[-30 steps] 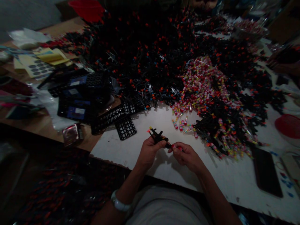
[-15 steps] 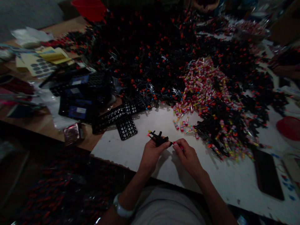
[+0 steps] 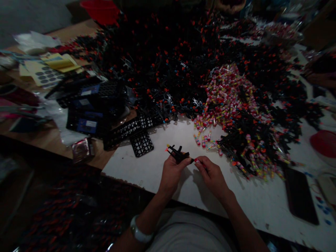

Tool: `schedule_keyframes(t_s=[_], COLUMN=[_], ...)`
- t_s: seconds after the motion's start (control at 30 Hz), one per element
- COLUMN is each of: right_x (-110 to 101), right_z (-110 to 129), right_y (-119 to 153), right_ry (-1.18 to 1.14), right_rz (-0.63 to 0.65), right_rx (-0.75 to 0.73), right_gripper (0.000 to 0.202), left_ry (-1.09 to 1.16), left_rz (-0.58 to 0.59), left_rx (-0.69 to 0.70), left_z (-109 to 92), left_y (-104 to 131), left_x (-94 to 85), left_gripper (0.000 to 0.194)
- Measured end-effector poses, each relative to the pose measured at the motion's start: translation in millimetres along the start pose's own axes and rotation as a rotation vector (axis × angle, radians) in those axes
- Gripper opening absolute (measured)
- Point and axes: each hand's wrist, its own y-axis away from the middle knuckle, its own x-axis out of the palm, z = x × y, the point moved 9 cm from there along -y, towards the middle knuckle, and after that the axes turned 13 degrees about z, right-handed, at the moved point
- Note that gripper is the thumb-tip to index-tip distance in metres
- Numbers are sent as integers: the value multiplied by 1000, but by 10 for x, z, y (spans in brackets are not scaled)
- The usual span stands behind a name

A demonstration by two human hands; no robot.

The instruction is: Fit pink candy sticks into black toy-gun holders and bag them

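My left hand (image 3: 170,173) is closed around a small black toy gun (image 3: 179,153), with its thumb laid along the body. Yellow and pink-orange tips stick out at the toy's left end. At its right end, the fingers of my right hand (image 3: 212,175) pinch a small red piece (image 3: 195,160); whether it is joined to the toy is too small to tell. Beyond my hands lies a heap of small clear tubes with pink and yellow contents (image 3: 228,94). Black toy guns (image 3: 236,140) lie mixed in around it.
A large pile of black toy parts with orange tips (image 3: 168,56) covers the back. To the left are a black perforated grid (image 3: 141,143) and dark packages (image 3: 88,119). A phone (image 3: 301,196) and a red round item (image 3: 324,143) lie right. Another person's hands (image 3: 231,6) show at the back.
Both hands have barely moved. The toy gun has shifted very slightly to the right and tilts a little differently, and my right fingers stay at its end.
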Motion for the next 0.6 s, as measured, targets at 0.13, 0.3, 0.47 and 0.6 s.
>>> schedule_keyframes(t_s=[0.13, 0.3, 0.47, 0.6], right_x=[4, 26, 83, 209], right_z=[14, -20, -129, -206], right_y=[2, 9, -31, -71], right_ry=[59, 45, -156, -321], right_rz=[-16, -21, 110, 239], right_rx=[-15, -1, 51, 79], right_gripper=[17, 17, 21, 24], left_ry=[-36, -25, 6, -5], left_rz=[1, 25, 53, 41], left_rx=[23, 37, 17, 10], left_z=[-22, -8, 30, 50], left_y=[-5, -4, -21, -40], left_x=[4, 20, 0, -80], left_gripper=[29, 25, 25, 25])
